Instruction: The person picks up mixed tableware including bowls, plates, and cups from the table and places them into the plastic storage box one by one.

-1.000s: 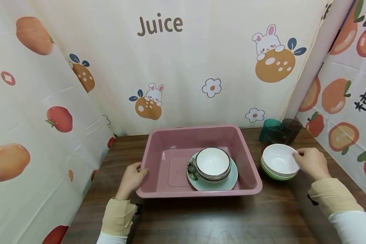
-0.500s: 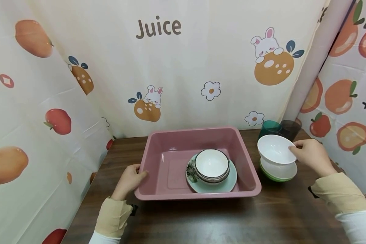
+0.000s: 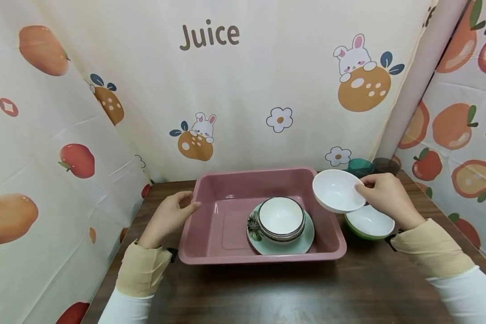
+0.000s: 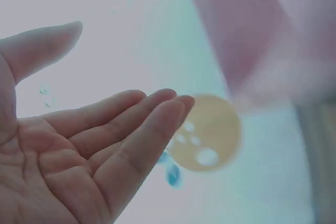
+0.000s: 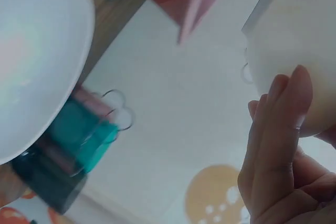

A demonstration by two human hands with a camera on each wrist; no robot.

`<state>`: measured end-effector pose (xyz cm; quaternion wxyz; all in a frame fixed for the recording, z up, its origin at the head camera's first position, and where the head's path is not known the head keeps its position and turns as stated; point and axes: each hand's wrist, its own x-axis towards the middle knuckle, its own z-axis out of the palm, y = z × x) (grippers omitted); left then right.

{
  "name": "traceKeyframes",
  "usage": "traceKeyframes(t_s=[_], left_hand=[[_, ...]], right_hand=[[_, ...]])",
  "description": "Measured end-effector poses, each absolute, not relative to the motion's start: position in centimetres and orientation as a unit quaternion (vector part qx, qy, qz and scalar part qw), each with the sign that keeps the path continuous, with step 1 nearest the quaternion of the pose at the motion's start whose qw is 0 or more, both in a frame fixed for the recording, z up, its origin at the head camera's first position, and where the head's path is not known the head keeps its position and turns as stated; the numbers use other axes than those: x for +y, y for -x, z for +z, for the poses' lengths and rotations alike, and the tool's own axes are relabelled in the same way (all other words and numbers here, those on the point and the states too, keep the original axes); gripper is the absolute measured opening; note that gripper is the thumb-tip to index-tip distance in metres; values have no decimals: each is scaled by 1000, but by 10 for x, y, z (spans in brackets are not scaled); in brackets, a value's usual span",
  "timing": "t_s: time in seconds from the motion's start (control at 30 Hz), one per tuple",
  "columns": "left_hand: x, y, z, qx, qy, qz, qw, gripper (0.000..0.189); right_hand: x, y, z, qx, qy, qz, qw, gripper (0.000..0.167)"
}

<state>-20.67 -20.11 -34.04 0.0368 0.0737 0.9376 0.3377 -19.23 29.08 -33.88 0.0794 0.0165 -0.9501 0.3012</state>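
Hanging on the left, the side cloth [image 3: 81, 202] carries fruit prints, some red and some orange. Just right of it, over the table [image 3: 243, 297], is the left hand [image 3: 168, 219], coming out of a tan left cuff [image 3: 141, 270]. Its fingers are released — nearly straight, with the thumb apart from them and nothing held; the left wrist view shows the bare palm. In the head view the fingertips lie at the left rim of the tub [image 3: 251, 185]; whether they touch it I cannot tell.

The tub is pink and rests on the table, its far side near the far cloth [image 3: 247, 90], which bears the word "Juice", rabbits and flowers. In the tub's right half lies a pale plate [image 3: 308, 238] with a dark leaf print on its left. On it stand nested dark-rimmed bowls [image 3: 281, 216], white inside.

Next comes the white bowl [image 3: 336, 191], up in the air by the tub's right rim and slightly tilted. The right hand [image 3: 389, 198] grasps it by its right edge — in the right wrist view the fingers lie along its outside. Below, on the table right of the tub, stands a green-sided bowl [image 3: 371, 219], white within. Beyond it, near the far cloth, are a teal cup [image 3: 359, 167] and, just right, a dark cup [image 3: 386, 165], both partly hidden. Farthest right is the fruit-printed right cloth [image 3: 457, 126].
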Motion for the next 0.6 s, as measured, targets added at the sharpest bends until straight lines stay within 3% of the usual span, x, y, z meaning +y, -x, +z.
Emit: traceKeyframes(t_s=[0.3, 0.6], left_hand=[[-132, 211, -314, 898, -170, 405, 11, 43], [-66, 213, -322, 890, -208, 402, 56, 43]], right_hand=[[250, 196, -326, -944, -62, 313, 85, 22], [206, 198, -331, -940, -95, 326, 45, 17]])
